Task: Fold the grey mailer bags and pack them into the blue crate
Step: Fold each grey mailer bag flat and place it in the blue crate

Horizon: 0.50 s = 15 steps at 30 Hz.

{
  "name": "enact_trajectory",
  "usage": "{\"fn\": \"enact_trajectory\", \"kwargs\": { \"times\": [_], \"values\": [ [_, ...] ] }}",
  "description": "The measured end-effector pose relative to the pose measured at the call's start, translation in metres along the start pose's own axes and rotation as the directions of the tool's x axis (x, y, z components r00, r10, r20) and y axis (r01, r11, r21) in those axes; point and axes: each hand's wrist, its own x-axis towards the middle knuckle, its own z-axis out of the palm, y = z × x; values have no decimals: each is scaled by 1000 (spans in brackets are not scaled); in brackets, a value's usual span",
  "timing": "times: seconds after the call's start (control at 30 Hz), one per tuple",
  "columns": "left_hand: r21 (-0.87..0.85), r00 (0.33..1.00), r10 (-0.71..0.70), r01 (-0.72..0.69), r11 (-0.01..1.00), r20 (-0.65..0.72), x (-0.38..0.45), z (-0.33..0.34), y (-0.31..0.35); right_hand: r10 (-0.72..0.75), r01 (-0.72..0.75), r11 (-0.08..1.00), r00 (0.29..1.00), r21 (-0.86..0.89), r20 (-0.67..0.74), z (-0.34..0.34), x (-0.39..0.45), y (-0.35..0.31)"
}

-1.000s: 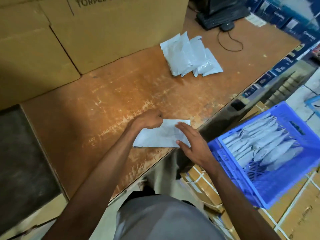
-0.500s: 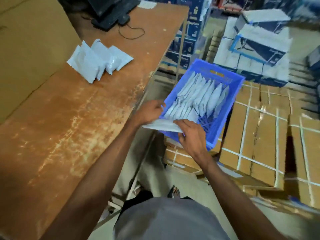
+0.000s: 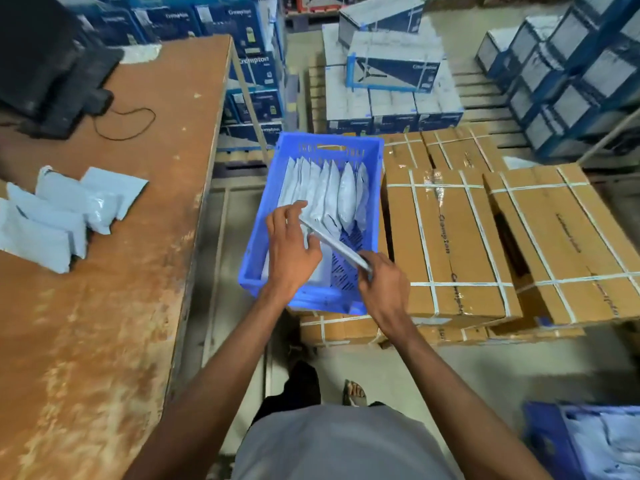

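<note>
Beside the tabletop [image 3: 104,306], both hands [image 3: 330,261] pinched a folded mailer [image 3: 334,245] lying diagonally above the blue crate [image 3: 252,237], left hand [image 3: 291,251] nearer the packed row [image 3: 329,192].

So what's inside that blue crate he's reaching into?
The blue crate holds a row of folded grey mailer bags standing on edge. Both hands hold another folded bag above it. Part of the slotted floor shows; his left hand hides the near left corner.

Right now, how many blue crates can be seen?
2: one blue crate on the strapped cartons under both hands, another at the bottom right corner, partly cut off.
</note>
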Motion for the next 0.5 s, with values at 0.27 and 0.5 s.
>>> {"fn": "enact_trajectory", "kwargs": {
  "times": [0.27,0.5],
  "values": [
    [-459,858,-471,510,728,207,53,43,-40,146,-148,986,989,-81,-24,46,40,-37],
    [-329,701,-491,693,641,517,78,63,-84,255,-237,960,961,-151,112,91,51,-65]
  ]
}}
